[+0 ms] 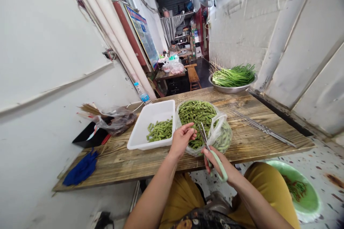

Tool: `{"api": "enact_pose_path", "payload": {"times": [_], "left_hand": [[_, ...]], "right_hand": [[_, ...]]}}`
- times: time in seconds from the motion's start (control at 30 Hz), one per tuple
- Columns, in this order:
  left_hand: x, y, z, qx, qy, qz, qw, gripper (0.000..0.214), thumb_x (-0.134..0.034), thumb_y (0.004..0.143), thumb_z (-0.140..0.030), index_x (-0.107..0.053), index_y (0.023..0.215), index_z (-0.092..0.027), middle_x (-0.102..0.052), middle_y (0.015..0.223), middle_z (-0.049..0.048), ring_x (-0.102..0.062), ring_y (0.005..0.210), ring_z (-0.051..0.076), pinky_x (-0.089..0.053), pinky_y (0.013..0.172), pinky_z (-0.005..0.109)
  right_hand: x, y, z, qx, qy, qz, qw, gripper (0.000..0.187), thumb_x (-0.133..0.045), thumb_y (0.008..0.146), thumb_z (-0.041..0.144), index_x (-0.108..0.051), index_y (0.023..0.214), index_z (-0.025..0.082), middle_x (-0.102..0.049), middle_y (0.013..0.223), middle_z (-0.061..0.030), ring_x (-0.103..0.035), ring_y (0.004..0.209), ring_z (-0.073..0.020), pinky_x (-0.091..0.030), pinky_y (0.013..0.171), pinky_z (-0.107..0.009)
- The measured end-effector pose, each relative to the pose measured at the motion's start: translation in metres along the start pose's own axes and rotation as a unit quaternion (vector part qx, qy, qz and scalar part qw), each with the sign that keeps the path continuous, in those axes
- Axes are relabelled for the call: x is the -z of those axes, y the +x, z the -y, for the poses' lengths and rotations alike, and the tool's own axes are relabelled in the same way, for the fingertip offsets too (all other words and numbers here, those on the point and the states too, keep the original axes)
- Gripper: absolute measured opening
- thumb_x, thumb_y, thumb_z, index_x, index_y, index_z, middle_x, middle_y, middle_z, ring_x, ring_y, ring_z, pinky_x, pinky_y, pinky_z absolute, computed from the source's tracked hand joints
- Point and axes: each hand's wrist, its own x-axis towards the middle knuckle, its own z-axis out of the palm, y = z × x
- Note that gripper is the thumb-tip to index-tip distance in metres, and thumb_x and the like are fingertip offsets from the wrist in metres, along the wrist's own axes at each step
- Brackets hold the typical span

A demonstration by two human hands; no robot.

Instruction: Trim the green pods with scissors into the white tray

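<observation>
the right hand (221, 164) is grasping green-handled scissors (205, 138), whose blades are standing slightly apart and pointing away from the person over the green pods (197, 111). these pods are filling a clear plastic bag (220, 123), which is sitting open on the wooden table (118, 161) just beside a white tray (143, 118). the left hand (183, 139) is reaching over the bag's left edge near the blades, its thumb and fingers curling together; whether it is pinching a pod, i cannot tell. a smaller heap of pods (161, 130) is lying in the tray's near right part. metal skewers (264, 127) are lying right of the bag, and a metal bowl (233, 89) is holding long green stalks (235, 75) farther back.
</observation>
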Motion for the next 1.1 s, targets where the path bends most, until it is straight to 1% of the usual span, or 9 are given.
{"api": "enact_pose_path", "payload": {"times": [0.17,0.27,0.47,0.63,0.87,0.93,1.0,1.03,1.1], "left_hand": [[-0.001,-0.003,-0.002,0.015,-0.02,-0.017,1.0,0.037,-0.074,0.064,-0.031,-0.062,0.094,-0.012,-0.066,0.078,0.0028,-0.059,0.063,0.009,-0.047,0.06,0.021],[-0.002,-0.004,-0.002,0.014,0.0,-0.027,1.0,0.034,-0.075,0.062,-0.031,-0.065,0.088,-0.012,-0.064,0.07,0.0,-0.056,0.06,0.008,-0.045,0.057,0.02],[-0.002,-0.004,-0.002,0.001,0.06,-0.012,0.998,0.027,-0.074,0.062,-0.033,-0.068,0.077,-0.012,-0.061,0.056,-0.0007,-0.051,0.051,0.009,-0.042,0.052,0.021],[-0.001,-0.002,-0.003,0.006,0.093,-0.003,0.996,0.023,-0.073,0.064,-0.032,-0.07,0.075,-0.012,-0.061,0.055,0.0,-0.051,0.05,0.009,-0.041,0.051,0.022],[0.001,0.0,0.0,0.019,0.116,0.009,0.993,0.022,-0.07,0.066,-0.031,-0.07,0.077,-0.013,-0.061,0.056,0.0003,-0.052,0.051,0.01,-0.041,0.052,0.022],[0.012,0.003,0.0,0.0,0.137,-0.017,0.99,0.022,-0.067,0.068,-0.032,-0.07,0.081,-0.013,-0.063,0.059,0.001,-0.053,0.053,0.011,-0.042,0.054,0.023],[0.031,0.008,-0.002,-0.04,0.193,-0.076,0.978,0.021,-0.064,0.071,-0.029,-0.07,0.085,-0.014,-0.066,0.069,0.0033,-0.058,0.061,0.014,-0.046,0.062,0.026],[0.042,0.01,-0.003,-0.067,0.236,-0.115,0.963,0.021,-0.062,0.072,-0.027,-0.07,0.087,-0.015,-0.068,0.077,0.0051,-0.06,0.068,0.016,-0.047,0.068,0.029],[0.062,0.014,-0.008,-0.126,0.341,-0.191,0.912,0.024,-0.061,0.071,-0.021,-0.07,0.093,-0.016,-0.068,0.097,0.0091,-0.062,0.088,0.022,-0.046,0.083,0.035]], "right_hand": [[-0.003,-0.001,0.005,-0.005,0.006,-0.001,1.0,0.046,-0.04,0.083,0.065,-0.046,0.076,0.02,-0.047,0.052,0.0042,-0.046,0.047,-0.0123,-0.037,0.049,-0.025],[-0.003,0.0,0.005,-0.003,0.01,0.002,1.0,0.046,-0.043,0.081,0.066,-0.045,0.073,0.021,-0.046,0.05,0.0047,-0.043,0.044,-0.0113,-0.036,0.046,-0.024],[-0.001,0.003,0.003,-0.01,0.016,-0.01,1.0,0.043,-0.051,0.078,0.063,-0.047,0.075,0.02,-0.042,0.045,0.0064,-0.04,0.039,-0.0105,-0.034,0.041,-0.023],[0.005,0.006,-0.004,-0.011,0.01,-0.011,1.0,0.04,-0.053,0.079,0.06,-0.051,0.083,0.02,-0.039,0.045,0.0077,-0.036,0.037,-0.009,-0.033,0.037,-0.022],[0.01,0.008,-0.009,-0.053,-0.006,-0.028,0.998,0.038,-0.063,0.072,0.057,-0.054,0.075,0.019,-0.038,0.039,0.0083,-0.036,0.031,-0.0083,-0.027,0.031,-0.02],[0.01,0.008,-0.011,-0.08,0.0,-0.04,0.996,0.04,-0.063,0.071,0.058,-0.054,0.074,0.019,-0.039,0.039,0.0086,-0.036,0.029,-0.0081,-0.026,0.029,-0.02],[0.01,0.007,-0.014,-0.099,0.015,-0.055,0.993,0.042,-0.063,0.07,0.06,-0.051,0.07,0.019,-0.042,0.041,0.0081,-0.037,0.028,-0.0074,-0.026,0.028,-0.019],[0.01,0.007,-0.016,-0.105,0.03,-0.057,0.992,0.044,-0.063,0.069,0.06,-0.049,0.068,0.019,-0.043,0.043,0.0078,-0.038,0.029,-0.0071,-0.027,0.028,-0.018],[0.011,0.005,-0.018,-0.116,0.08,-0.049,0.989,0.045,-0.062,0.069,0.061,-0.048,0.07,0.019,-0.045,0.046,0.0074,-0.041,0.03,-0.0072,-0.032,0.03,-0.019]]}}
